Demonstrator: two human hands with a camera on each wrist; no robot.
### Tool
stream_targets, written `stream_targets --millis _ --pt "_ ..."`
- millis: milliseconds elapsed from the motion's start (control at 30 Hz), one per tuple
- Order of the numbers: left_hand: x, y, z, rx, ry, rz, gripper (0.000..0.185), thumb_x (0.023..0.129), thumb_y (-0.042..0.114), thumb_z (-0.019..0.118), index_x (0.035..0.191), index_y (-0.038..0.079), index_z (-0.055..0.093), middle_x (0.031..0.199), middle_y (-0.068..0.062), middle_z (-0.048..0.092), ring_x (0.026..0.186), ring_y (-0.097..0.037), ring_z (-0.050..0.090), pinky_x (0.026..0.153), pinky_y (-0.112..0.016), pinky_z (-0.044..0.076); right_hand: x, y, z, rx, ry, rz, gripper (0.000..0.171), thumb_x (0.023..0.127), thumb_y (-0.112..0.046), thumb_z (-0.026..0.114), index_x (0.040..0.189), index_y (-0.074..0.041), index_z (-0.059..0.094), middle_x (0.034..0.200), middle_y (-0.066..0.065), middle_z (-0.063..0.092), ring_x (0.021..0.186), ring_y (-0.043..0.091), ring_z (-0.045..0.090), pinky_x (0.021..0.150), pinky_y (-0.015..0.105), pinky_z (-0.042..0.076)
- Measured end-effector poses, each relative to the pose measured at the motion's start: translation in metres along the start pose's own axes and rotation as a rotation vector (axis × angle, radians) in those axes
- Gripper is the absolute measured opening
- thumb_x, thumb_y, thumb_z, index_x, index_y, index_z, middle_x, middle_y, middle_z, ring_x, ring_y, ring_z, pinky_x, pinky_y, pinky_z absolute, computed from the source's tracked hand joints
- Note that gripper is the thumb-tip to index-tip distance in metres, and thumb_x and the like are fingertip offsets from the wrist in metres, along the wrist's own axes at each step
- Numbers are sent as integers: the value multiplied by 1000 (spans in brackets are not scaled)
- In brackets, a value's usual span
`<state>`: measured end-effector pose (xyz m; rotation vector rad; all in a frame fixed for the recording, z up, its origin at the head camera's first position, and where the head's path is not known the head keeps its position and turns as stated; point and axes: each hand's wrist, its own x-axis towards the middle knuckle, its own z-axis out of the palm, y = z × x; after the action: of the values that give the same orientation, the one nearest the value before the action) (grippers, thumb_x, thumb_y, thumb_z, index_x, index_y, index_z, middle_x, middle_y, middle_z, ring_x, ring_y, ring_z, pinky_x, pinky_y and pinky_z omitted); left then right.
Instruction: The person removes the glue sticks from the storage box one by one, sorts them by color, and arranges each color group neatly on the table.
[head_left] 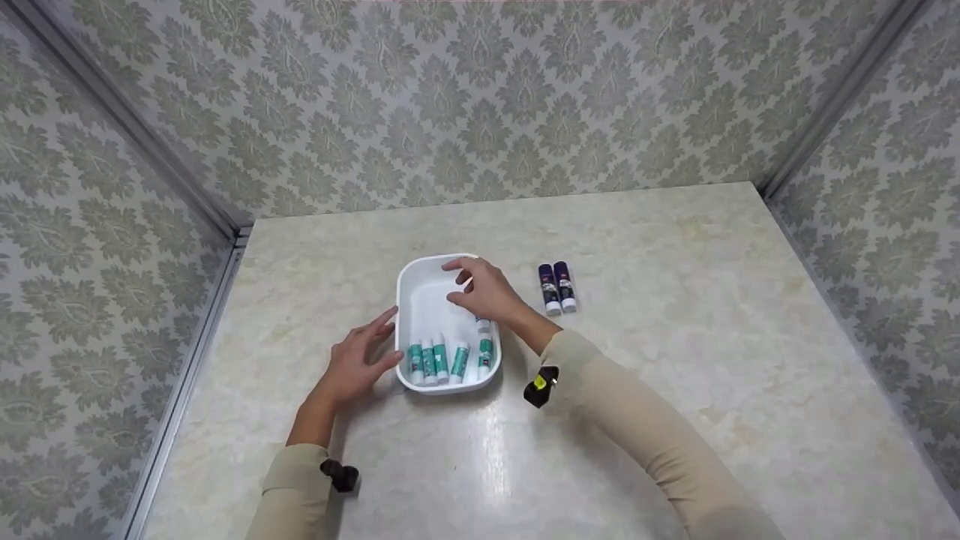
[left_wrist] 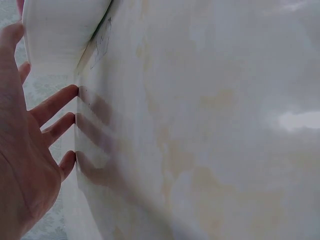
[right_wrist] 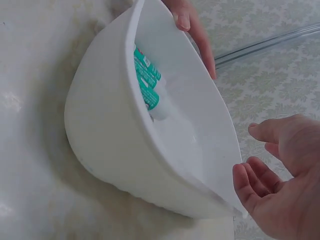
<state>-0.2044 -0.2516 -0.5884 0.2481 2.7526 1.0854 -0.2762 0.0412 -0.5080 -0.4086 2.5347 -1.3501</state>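
A white plastic tub (head_left: 409, 300) sits on the table with several green-and-white glue sticks (head_left: 440, 358) in its near end. Another glue stick, partly hidden by my right wrist, lies along the tub's right wall. My left hand (head_left: 358, 364) touches the tub's left rim with fingers spread; in the left wrist view three fingertips (left_wrist: 76, 90) reach the tabletop. Over the far part of the tub hovers my right hand (head_left: 487, 291), thumb and fingers apart, loosely bent, holding nothing. Two dark purple glue sticks with white ends (head_left: 557, 289) lie side by side right of the tub.
The marbled table (head_left: 675, 315) extends to both sides of the tub. Patterned wall panels (head_left: 487, 97) stand behind it and at left and right, with metal rails (head_left: 187, 375) along the left side.
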Motion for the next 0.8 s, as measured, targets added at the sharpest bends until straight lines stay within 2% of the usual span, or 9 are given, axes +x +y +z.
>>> stream_targets --millis 133,233,633,800 --pt "-1 1 0 2 -9 -16 84 105 61 69 178 40 32 174 -8 57 167 -41 39 129 -73 23 1 -2 9 -6 -7 -51 52 105 -8 78 155 -6 64 144 26 69 130 43 68 114 52 56" --pt "-1 2 0 2 -17 -22 84 105 63 68 178 42 31 175 -7 56 168 -41 38 129 -73 22 1 -3 14 13 -14 -52 52 105 -7 77 155 -5 64 149 28 67 138 48 65 118 55 53" --pt "-2 1 -1 -7 -7 -8 83 106 61 69 178 42 33 175 -7 56 167 -39 40 129 -72 23 1 -3 27 49 0 -4 50 106 -8 76 155 -8 64 154 23 64 143 40 63 123 54 52" --pt "-1 2 -1 5 -8 -5 83 106 62 68 178 40 32 174 -9 56 166 -40 40 129 -74 23 2 -2 31 52 -7 8 49 106 -9 76 154 -10 65 151 21 66 142 39 64 123 53 52"
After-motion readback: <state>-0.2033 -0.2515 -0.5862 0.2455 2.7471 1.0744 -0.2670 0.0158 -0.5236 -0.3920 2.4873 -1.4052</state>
